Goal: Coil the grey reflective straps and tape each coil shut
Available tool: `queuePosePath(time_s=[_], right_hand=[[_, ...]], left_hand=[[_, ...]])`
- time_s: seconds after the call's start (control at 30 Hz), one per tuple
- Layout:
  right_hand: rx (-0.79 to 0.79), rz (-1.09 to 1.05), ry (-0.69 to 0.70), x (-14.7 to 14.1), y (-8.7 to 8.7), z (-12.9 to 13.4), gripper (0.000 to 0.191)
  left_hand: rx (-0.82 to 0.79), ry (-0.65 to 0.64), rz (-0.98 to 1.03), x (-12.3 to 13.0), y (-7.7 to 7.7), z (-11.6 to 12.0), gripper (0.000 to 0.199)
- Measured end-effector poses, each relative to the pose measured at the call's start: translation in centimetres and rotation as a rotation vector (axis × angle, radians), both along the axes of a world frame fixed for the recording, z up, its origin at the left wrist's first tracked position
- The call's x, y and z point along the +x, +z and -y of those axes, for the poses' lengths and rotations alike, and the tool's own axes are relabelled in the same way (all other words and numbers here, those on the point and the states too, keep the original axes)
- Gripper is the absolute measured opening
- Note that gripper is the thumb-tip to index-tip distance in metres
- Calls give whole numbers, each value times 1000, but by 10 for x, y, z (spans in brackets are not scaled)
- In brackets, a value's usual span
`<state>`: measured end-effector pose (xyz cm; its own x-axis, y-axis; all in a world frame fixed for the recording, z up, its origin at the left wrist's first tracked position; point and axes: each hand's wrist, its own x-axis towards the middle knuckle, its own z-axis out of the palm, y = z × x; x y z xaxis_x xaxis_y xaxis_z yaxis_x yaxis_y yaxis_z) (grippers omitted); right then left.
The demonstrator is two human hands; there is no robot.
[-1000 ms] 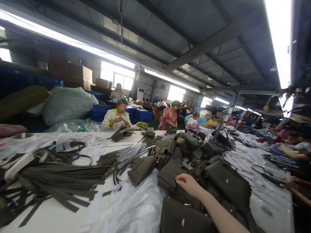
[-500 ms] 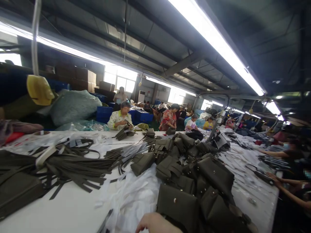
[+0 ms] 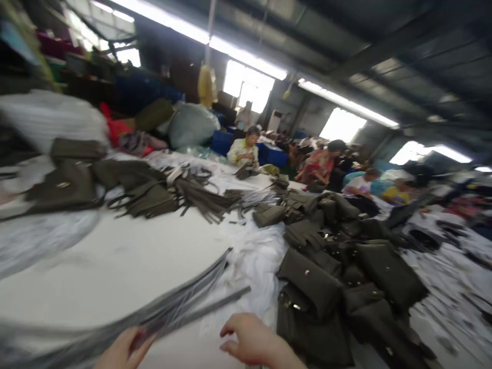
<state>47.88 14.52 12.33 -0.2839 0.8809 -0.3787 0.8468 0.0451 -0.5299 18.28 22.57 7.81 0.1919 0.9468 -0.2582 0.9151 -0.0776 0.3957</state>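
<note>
Low in the view, my left hand (image 3: 125, 349) has its fingers closed about a bundle of long dark straps (image 3: 184, 297), which is blurred by motion. The straps run up and to the right, and their far ends lie on the white tabletop (image 3: 126, 256). My right hand (image 3: 253, 339) is bent at the wrist, thumb and fingers apart, with nothing between them. It hovers just right of the straps, beside crumpled white sheeting (image 3: 257, 261). Dark olive bags (image 3: 311, 279) with small metal clasps are heaped right of it.
More dark bags (image 3: 73, 184) lie at the left, with a fan of straps (image 3: 203, 197) behind the tabletop's middle. A person in a light jacket (image 3: 244, 151) sits across the table, and another in a red patterned top (image 3: 315, 166) is farther right. Clear plastic (image 3: 49, 241) covers the left side.
The view has swung left, so the bag heap sits farther right. My left hand has come into view with the straps. My right hand shows more fully, fingers spread.
</note>
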Motion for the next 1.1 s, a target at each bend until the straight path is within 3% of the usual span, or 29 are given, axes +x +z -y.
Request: queuePosePath(time_s=[0.13,0.2,0.3,0.4,0.57,0.7,0.83,0.97,1.03,1.1], right_hand=[[-189,-158,93,-38,-16,28,31],[-280,-224,102,-49,-35,37,28],[-340,-278,89,-56,-66,42,26],[-259,-172,62,-55,-94,18,28],[-104,111,37,-57,-137,-62,35],[5,247,142,-82,-169,-93,30],[139,351,225,-99,-199,-90,33],[251,459,389,-94,-233,-88,34],[269,489,448,-93,-242,-90,35],[285,531,429,-97,-238,-89,36]], left_hand=[[-26,212,-80,-59,-62,27,32],[-9,279,-125,-87,-93,36,36],[29,336,-176,-115,-124,45,43],[88,361,-206,-126,-145,48,50],[157,326,-219,-134,-183,47,62],[230,291,-233,-138,-207,51,64],[329,262,-252,-143,-219,58,62],[425,257,-269,-147,-228,62,60],[472,269,-271,-149,-233,60,58],[529,265,-253,-152,-236,58,55]])
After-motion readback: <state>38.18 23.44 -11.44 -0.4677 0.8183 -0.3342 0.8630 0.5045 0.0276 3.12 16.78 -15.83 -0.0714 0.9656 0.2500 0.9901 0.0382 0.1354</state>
